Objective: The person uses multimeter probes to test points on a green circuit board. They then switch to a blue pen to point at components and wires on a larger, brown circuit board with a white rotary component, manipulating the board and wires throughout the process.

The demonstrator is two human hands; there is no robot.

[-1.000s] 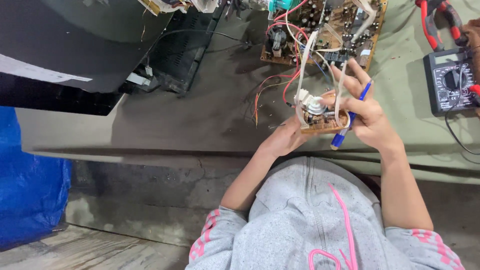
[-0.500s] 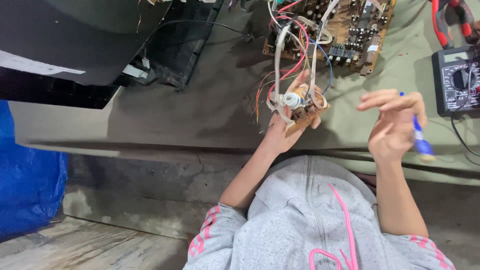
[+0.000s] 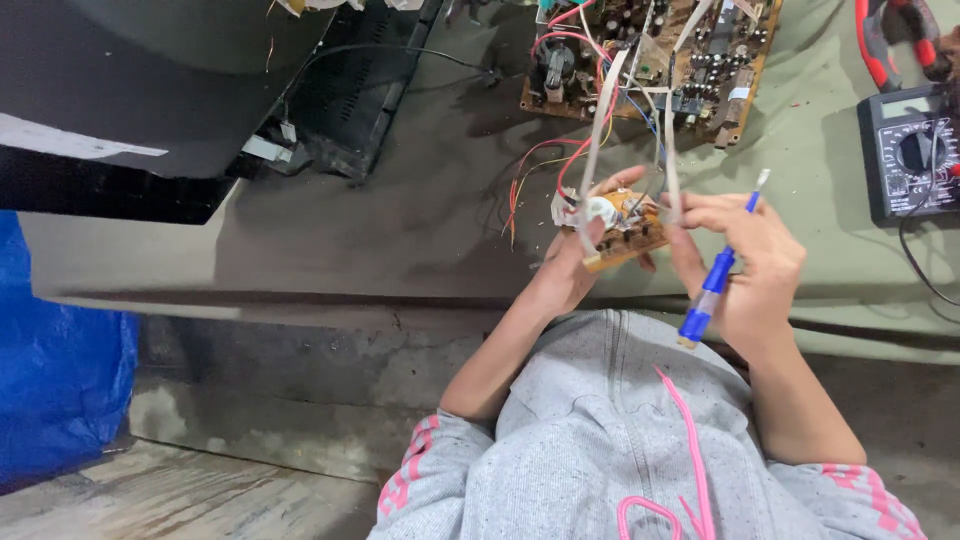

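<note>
My left hand (image 3: pixel 572 262) holds a small brown circuit board (image 3: pixel 622 236) with a white part and several wires on it, above the table edge. My right hand (image 3: pixel 748 262) grips a blue and white pen-shaped tool (image 3: pixel 716 278) and its fingers touch the right side of the small board. Grey ribbon cables (image 3: pixel 598 130) and red wires run from the small board up to a large brown circuit board (image 3: pixel 660 52) lying on the table.
A black multimeter (image 3: pixel 912 155) sits at the right with red-handled pliers (image 3: pixel 885 45) above it. A dark television casing (image 3: pixel 170 90) fills the upper left. The grey-green table (image 3: pixel 400 230) has its edge below my hands. A blue sheet (image 3: pixel 55 370) hangs at the left.
My right hand, which had swung away to the right with the blue tool, has come back to the small board. My left hand lowered the board slightly.
</note>
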